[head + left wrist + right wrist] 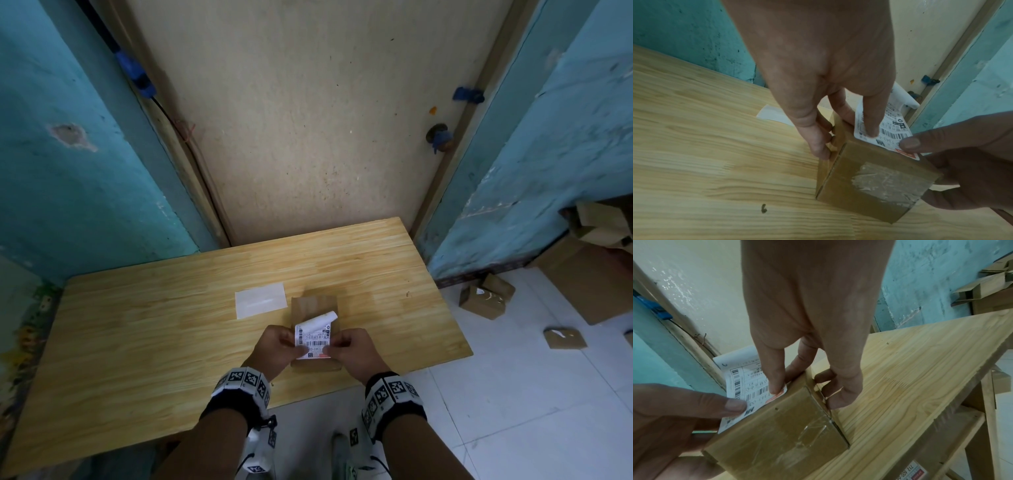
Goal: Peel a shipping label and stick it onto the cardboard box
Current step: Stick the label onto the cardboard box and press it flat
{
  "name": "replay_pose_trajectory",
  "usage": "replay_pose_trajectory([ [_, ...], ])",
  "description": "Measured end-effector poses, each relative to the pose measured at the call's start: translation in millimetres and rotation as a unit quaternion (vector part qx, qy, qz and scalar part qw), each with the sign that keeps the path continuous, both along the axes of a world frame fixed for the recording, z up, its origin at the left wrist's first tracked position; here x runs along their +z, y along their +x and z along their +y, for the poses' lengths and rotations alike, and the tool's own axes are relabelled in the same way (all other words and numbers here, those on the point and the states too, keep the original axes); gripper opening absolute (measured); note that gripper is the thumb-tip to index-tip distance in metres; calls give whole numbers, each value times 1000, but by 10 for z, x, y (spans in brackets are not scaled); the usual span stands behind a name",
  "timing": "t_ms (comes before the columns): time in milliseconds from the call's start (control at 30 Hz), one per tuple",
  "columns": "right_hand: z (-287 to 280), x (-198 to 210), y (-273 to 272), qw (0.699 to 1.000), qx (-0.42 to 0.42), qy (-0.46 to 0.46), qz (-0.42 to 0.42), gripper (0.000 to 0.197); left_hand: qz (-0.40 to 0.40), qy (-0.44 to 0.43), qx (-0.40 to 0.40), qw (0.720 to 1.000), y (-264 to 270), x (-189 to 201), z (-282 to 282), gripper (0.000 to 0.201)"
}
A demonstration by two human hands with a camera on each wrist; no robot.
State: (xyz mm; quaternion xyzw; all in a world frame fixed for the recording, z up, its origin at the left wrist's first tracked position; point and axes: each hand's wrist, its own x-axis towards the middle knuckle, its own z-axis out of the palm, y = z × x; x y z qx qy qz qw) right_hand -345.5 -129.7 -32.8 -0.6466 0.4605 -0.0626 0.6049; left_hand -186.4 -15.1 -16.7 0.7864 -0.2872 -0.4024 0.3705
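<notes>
A small brown cardboard box [313, 306] stands on the wooden table [154, 342] near its front edge. A white shipping label [312, 337] with barcodes lies along the box top, and its far end curls up free. My left hand [279, 344] holds the box's left side, thumb [871, 128] pressing the label [890, 129] down. My right hand [352, 349] holds the right side, thumb [777, 384] on the label's red-marked corner [774, 396]. The other fingers of both hands curl against the sides of the box [869, 178]. Clear tape covers the near face of the box [787, 426].
A white backing sheet [260, 301] lies flat on the table just left of and behind the box. Small cardboard boxes [483, 298] and a flattened one [563, 337] lie on the white tiled floor to the right. A door and teal walls close off the back.
</notes>
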Motion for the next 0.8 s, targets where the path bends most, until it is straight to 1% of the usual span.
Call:
replay_pose_trajectory([
  [67,3,-17,4,1000,-2,-10,3,15,-7,6,-2,1000,5,-20,5,10],
  [167,19,-12,16,999,-3,-33,7,11,3,19,-3,1000,34,-68,8,14],
  [300,26,-29,42,997,3,-80,13,19,6,29,-7,1000,26,-14,-13,22],
  [367,31,-64,58,995,9,-94,24,17,-7,21,-9,1000,0,26,-13,28],
  [433,43,-121,71,994,10,-102,38,17,-10,-6,0,1000,20,-25,-3,41],
  [500,47,-149,73,994,-2,-102,43,27,-14,-18,11,1000,55,-62,16,52],
  [566,24,-147,37,994,-27,-95,56,44,-20,-22,4,1000,90,-107,4,50],
  [600,13,-110,13,993,-32,-95,58,49,-31,-23,8,999,97,-121,-6,47],
  [700,4,-100,-29,995,-12,-89,34,47,-67,-37,6,997,76,-182,-1,44],
  [800,44,-144,-36,995,-5,-94,17,38,-69,-46,21,996,39,-196,46,40],
])
